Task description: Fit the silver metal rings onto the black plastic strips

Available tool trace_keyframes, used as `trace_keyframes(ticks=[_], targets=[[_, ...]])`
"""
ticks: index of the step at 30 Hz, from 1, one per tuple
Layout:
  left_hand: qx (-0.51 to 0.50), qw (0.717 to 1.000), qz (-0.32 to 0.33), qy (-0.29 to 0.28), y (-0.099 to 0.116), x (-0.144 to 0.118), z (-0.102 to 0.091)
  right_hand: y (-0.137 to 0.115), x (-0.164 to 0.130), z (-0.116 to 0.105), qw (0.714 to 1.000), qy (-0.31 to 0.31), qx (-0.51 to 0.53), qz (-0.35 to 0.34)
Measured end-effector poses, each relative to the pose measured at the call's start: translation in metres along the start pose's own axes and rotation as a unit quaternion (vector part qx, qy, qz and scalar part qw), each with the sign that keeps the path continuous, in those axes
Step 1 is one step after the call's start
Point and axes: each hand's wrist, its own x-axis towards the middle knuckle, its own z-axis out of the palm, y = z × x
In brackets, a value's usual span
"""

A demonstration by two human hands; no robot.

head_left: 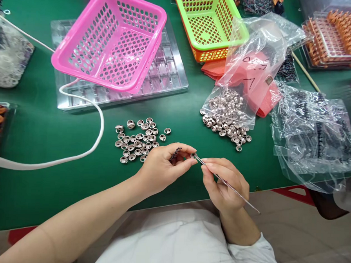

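Observation:
My left hand (164, 164) pinches a small silver metal cup (193, 155) between thumb and fingertips. Small dark pieces (176, 153) are tucked in the same hand's curled fingers; their kind is too small to make out. In my right hand (227, 183) is a thin, long metal rod-like tool (234, 189), its tip meeting the cup and its tail pointing down to the right. Left of my hands, several loose silver cups (138, 144) lie spread on the green table (72, 196). A denser heap of the same cups (231, 114) spills from a clear bag (256, 57).
A pink basket (63, 61) rests on a clear plastic tray (172, 78). Behind stands a green basket (242, 33). Bags of dark parts (316, 131) lie right, near copper-coloured parts (349, 32). A white cable (100, 131) curves across the left side.

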Motion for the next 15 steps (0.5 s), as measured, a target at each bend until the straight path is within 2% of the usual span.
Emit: trace_keyframes(ticks=[6,15], targets=[[-0.017,1.000,-0.023,-0.009,0.0009,0.0000,0.0001,-0.0014,-0.0002,0.0001,1.000,-0.001,-0.014,0.023],[-0.057,0.997,-0.055,-0.023,0.0014,-0.0012,0.0005,-0.0016,0.0005,-0.0011,1.000,0.003,-0.030,-0.006]])
